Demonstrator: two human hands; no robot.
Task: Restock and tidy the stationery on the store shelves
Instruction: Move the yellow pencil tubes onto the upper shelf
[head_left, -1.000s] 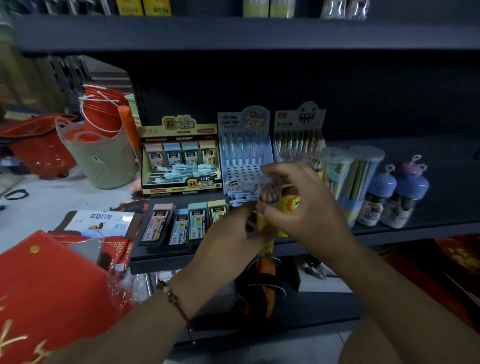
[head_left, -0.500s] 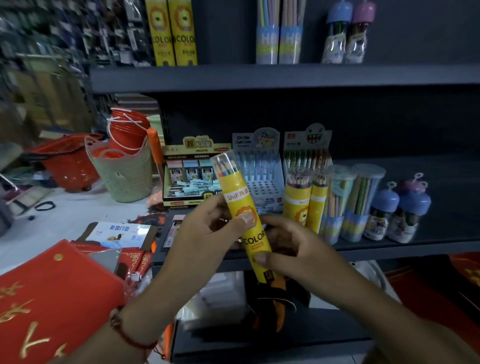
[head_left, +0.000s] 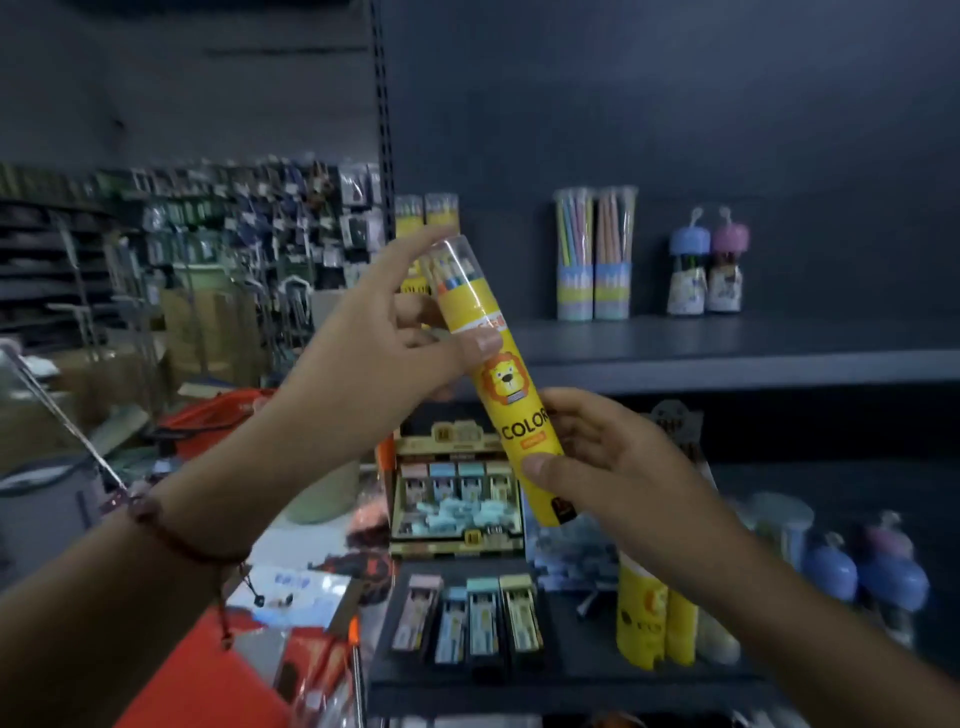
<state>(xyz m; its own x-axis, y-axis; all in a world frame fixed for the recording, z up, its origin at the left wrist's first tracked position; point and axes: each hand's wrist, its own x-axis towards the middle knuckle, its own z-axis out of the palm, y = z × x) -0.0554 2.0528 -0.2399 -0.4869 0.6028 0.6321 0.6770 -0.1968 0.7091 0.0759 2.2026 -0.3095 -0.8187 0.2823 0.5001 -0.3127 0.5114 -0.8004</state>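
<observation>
yellow pencil tube (head_left: 511, 410) gripped by left hand (head_left: 374, 353) and right hand (head_left: 618, 467) before upper shelf (head_left: 727, 358).

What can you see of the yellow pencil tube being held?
The yellow pencil tube is a tall cylinder with a clear plastic cap over coloured pencil tips, a cartoon lion and the word COLOR printed on its side, and a dark mark near the base. It is lifted in front of the shelves, tilted with the cap up and to the left. The left hand grips its upper part, thumb across the front; the right hand holds the lower part.
</observation>
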